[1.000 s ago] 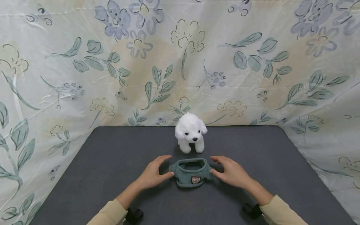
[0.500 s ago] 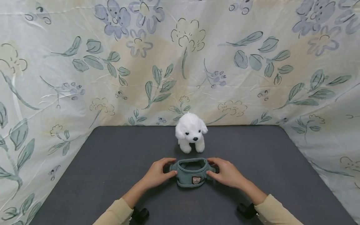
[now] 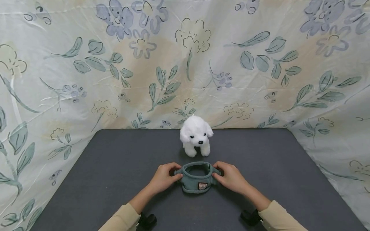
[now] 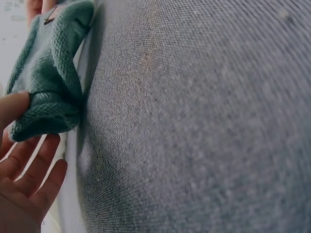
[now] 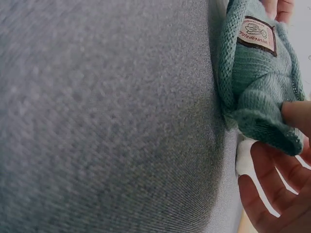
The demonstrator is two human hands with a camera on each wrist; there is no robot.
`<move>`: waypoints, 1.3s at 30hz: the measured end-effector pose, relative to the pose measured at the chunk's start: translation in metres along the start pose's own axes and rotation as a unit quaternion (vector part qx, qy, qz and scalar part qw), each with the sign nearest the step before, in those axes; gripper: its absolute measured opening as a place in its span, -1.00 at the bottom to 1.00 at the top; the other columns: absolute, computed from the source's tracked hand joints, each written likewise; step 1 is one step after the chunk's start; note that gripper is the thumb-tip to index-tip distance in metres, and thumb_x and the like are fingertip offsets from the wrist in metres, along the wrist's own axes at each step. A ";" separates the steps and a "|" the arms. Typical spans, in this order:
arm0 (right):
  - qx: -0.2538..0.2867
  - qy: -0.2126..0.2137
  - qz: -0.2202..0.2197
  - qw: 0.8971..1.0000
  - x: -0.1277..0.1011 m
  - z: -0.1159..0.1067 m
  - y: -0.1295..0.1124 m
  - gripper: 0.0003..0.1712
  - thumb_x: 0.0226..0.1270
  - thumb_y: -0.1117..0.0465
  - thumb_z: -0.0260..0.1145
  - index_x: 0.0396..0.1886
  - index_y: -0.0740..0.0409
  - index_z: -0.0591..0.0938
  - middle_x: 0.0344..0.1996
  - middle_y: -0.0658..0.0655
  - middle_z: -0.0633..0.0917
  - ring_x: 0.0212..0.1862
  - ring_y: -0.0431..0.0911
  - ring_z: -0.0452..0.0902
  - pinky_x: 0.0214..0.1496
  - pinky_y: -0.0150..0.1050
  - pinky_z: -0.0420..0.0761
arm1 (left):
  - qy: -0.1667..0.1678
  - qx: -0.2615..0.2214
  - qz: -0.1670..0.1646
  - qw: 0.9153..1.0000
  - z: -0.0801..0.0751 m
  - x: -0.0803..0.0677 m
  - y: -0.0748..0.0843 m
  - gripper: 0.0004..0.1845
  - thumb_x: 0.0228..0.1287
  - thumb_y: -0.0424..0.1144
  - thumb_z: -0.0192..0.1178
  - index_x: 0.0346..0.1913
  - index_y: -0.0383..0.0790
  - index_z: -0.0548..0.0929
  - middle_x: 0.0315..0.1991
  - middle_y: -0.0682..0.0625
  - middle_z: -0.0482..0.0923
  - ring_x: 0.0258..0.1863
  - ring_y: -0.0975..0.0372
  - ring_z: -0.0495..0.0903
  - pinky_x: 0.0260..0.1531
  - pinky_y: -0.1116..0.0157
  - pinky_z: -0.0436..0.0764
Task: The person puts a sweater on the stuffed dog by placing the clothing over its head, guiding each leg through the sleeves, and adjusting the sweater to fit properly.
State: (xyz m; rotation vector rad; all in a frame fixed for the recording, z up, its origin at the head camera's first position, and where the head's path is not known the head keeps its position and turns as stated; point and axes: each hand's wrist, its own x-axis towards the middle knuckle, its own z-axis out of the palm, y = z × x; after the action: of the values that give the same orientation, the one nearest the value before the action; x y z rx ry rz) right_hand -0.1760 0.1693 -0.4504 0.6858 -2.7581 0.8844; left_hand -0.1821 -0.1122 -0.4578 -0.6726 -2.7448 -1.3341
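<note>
Change: a second ago your hands lay flat on either side of the sweater; both have since closed in and now grip its two ends.
Left hand (image 3: 163,177): your fingers are curled round the left sleeve end of the sweater (image 3: 197,177), thumb on the near side. In the left wrist view the thumb presses the rolled knit (image 4: 46,92) while the other fingers (image 4: 34,165) spread below it.
Right hand (image 3: 230,176): you hold the right sleeve end the same way, fingers curled over it. In the right wrist view a fingertip sits on the knit (image 5: 257,82) and the lower fingers (image 5: 272,189) stay loose beneath.
Sweater: small, green, knitted, it is held between your two hands just above or on the table (image 3: 101,173), its neck opening facing up and away from you. A brown patch (image 3: 202,185) shows on its near face, also plain in the right wrist view (image 5: 256,33).
Dog (image 3: 196,135): a white plush toy stands upright just behind the sweater, facing you, not touching it.
Sleeves: your beige cuffs (image 3: 121,219) show at the bottom edge.
Backdrop: floral cloth (image 3: 185,64) hangs behind and at both sides of the grey table.
</note>
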 end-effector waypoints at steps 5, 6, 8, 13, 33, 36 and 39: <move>0.008 0.011 -0.001 1.000 0.001 0.000 0.000 -0.82 0.14 0.28 0.33 -0.40 -0.13 0.56 -0.59 -0.23 0.43 -0.63 -0.37 0.18 -0.58 -0.45 0.23 | 0.022 0.012 0.008 1.000 0.003 0.003 0.001 -0.94 0.09 -0.28 0.31 -0.37 -0.03 0.67 -0.54 0.24 0.52 -0.63 0.39 0.34 -0.61 0.45 0.37; 0.007 0.013 -0.002 1.000 0.002 0.000 -0.001 -0.82 0.13 0.29 0.33 -0.42 -0.13 0.56 -0.60 -0.23 0.43 -0.63 -0.37 0.18 -0.59 -0.45 0.23 | 0.024 0.015 0.010 1.000 0.003 0.003 0.001 -0.94 0.09 -0.29 0.31 -0.38 -0.03 0.67 -0.56 0.24 0.51 -0.64 0.39 0.33 -0.62 0.45 0.36; 0.003 0.017 -0.004 1.000 0.002 -0.001 -0.001 -0.81 0.12 0.30 0.34 -0.44 -0.13 0.56 -0.59 -0.22 0.45 -0.64 -0.37 0.19 -0.59 -0.45 0.24 | 0.025 0.018 0.014 0.999 0.003 0.004 0.002 -0.94 0.08 -0.30 0.31 -0.40 -0.04 0.67 -0.57 0.24 0.50 -0.65 0.41 0.32 -0.63 0.45 0.36; -0.018 0.025 -0.016 0.999 0.004 -0.004 -0.004 -0.81 0.10 0.31 0.36 -0.45 -0.11 0.57 -0.55 -0.20 0.51 -0.61 -0.39 0.24 -0.58 -0.46 0.28 | 0.021 0.009 0.021 1.000 -0.002 0.005 0.008 -0.98 0.08 -0.28 0.32 -0.41 -0.08 0.68 -0.55 0.21 0.54 -0.66 0.42 0.32 -0.64 0.43 0.37; -0.078 0.032 -0.103 0.991 0.027 -0.057 -0.031 -0.82 0.07 0.29 0.39 -0.39 -0.04 0.58 -0.45 -0.14 0.57 -0.40 -0.30 0.48 -0.40 -0.37 0.48 | 0.020 0.116 0.069 0.991 -0.051 0.014 0.061 -0.89 0.04 -0.28 0.35 -0.41 0.03 0.65 -0.42 0.21 0.59 -0.42 0.40 0.53 -0.40 0.40 0.51; -0.084 0.032 -0.113 0.989 0.031 -0.067 -0.036 -0.82 0.06 0.30 0.40 -0.38 -0.03 0.58 -0.45 -0.14 0.56 -0.40 -0.30 0.46 -0.40 -0.37 0.46 | 0.025 0.139 0.081 0.987 -0.059 0.016 0.071 -0.89 0.03 -0.27 0.36 -0.40 0.02 0.65 -0.42 0.21 0.59 -0.43 0.40 0.52 -0.40 0.40 0.51; -0.091 0.036 -0.119 0.988 0.036 -0.078 -0.040 -0.81 0.05 0.30 0.40 -0.39 -0.03 0.58 -0.45 -0.15 0.54 -0.40 -0.30 0.44 -0.41 -0.35 0.45 | 0.031 0.155 0.093 0.983 -0.067 0.018 0.080 -0.89 0.03 -0.26 0.36 -0.40 0.02 0.65 -0.42 0.21 0.58 -0.43 0.40 0.52 -0.41 0.40 0.50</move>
State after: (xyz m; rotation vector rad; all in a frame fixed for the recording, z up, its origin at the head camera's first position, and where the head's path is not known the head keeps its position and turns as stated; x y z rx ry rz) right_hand -0.1880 0.1723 -0.3564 0.9052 -2.5809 0.5891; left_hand -0.1793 -0.1127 -0.3515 -0.8196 -2.6758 -0.8526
